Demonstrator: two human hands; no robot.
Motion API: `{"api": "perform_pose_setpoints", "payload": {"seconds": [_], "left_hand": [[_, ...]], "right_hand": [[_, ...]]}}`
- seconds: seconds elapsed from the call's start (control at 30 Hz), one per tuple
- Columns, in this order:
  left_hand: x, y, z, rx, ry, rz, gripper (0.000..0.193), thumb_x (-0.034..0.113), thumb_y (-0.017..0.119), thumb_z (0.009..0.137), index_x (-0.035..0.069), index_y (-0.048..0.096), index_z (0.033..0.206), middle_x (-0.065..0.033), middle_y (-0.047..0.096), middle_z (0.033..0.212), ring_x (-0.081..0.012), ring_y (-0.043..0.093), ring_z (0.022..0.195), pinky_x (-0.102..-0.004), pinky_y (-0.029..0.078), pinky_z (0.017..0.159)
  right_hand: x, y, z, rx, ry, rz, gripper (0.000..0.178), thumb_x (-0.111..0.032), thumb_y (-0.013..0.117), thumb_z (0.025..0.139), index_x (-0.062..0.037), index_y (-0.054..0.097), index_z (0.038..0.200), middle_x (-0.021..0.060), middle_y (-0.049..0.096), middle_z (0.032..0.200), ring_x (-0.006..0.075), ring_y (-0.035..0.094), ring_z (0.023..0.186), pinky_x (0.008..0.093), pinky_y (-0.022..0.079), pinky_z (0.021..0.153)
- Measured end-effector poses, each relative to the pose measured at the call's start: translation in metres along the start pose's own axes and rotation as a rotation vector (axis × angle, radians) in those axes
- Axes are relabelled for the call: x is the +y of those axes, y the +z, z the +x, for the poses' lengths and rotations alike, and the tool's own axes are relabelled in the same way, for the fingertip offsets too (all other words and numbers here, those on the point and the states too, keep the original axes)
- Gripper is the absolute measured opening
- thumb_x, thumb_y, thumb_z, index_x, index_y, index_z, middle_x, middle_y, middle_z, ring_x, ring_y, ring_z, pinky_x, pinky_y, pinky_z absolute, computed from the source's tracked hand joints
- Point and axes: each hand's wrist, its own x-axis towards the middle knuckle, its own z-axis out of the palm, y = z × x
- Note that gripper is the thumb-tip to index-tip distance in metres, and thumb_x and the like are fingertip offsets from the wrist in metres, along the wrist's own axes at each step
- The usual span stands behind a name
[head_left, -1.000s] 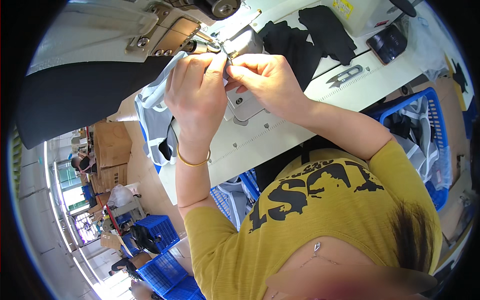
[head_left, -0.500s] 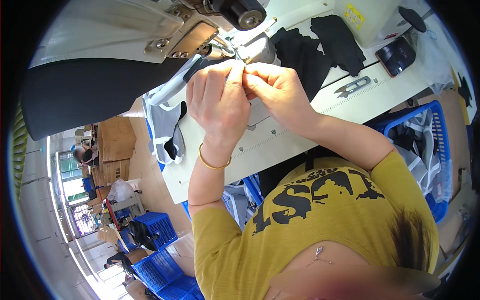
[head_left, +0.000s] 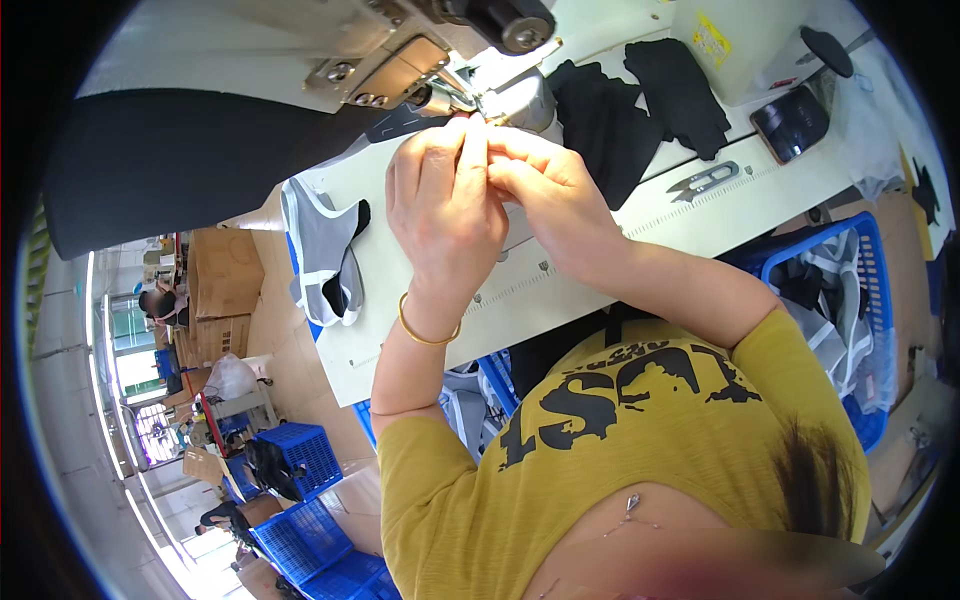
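Observation:
Side by side under the head of a sewing machine, both my hands are closed with fingertips pinched close together. My left hand, with a gold bangle at the wrist, has its fingers bent and its index finger pointing up to the lit needle area. Thumb and index finger of my right hand press together just beside it. Whatever lies between the fingertips is hidden or too small to name. A dark fabric strip with a grey edge runs behind my left fingers toward the machine's foot.
A grey and white garment piece hangs at the table's left edge. Black fabric pieces, thread snips and a phone lie to the right on the white table. A blue basket of garments stands at the right.
The grey and white fabric beside my left hand has drawn away, showing more of the tabletop. My hands stay pinched together near the needle; the whole view has shifted slightly.

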Motion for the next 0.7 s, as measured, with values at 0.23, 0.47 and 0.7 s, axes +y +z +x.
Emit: {"api": "perform_pose_setpoints", "payload": {"seconds": [0.23,0.47,0.7], "left_hand": [[-0.0003,0.0004,-0.0028,0.011,-0.016,-0.006,0.034,-0.002,0.070,0.070,-0.002,0.071,0.103,-0.0103,0.067,0.104,-0.0272,0.062,0.097,-0.0386,0.049,0.087],[-0.0024,-0.0011,-0.0032,-0.017,-0.033,-0.031,0.036,-0.001,0.070,0.070,-0.002,0.071,0.105,-0.0101,0.067,0.104,-0.0275,0.062,0.099,-0.0389,0.048,0.089],[-0.0036,-0.0005,-0.0052,-0.015,-0.036,-0.057,0.035,-0.002,0.069,0.071,-0.003,0.071,0.107,-0.0117,0.068,0.107,-0.0285,0.062,0.100,-0.0394,0.048,0.090]], "right_hand": [[-0.0025,0.0051,-0.0031,-0.010,0.015,0.043,0.026,-0.003,0.047,0.094,0.0016,0.059,0.117,0.0021,0.062,0.104,0.0065,0.053,0.094,0.0221,0.045,0.082],[-0.0027,0.0022,-0.0033,-0.043,0.042,0.028,0.036,0.000,0.049,0.095,0.0034,0.055,0.131,0.0064,0.062,0.122,0.0102,0.057,0.112,0.0261,0.046,0.097],[-0.0031,0.0072,-0.0042,-0.026,0.054,0.052,0.040,0.000,0.050,0.094,0.0038,0.052,0.135,0.0081,0.061,0.129,0.0112,0.055,0.117,0.0259,0.044,0.100]]}}
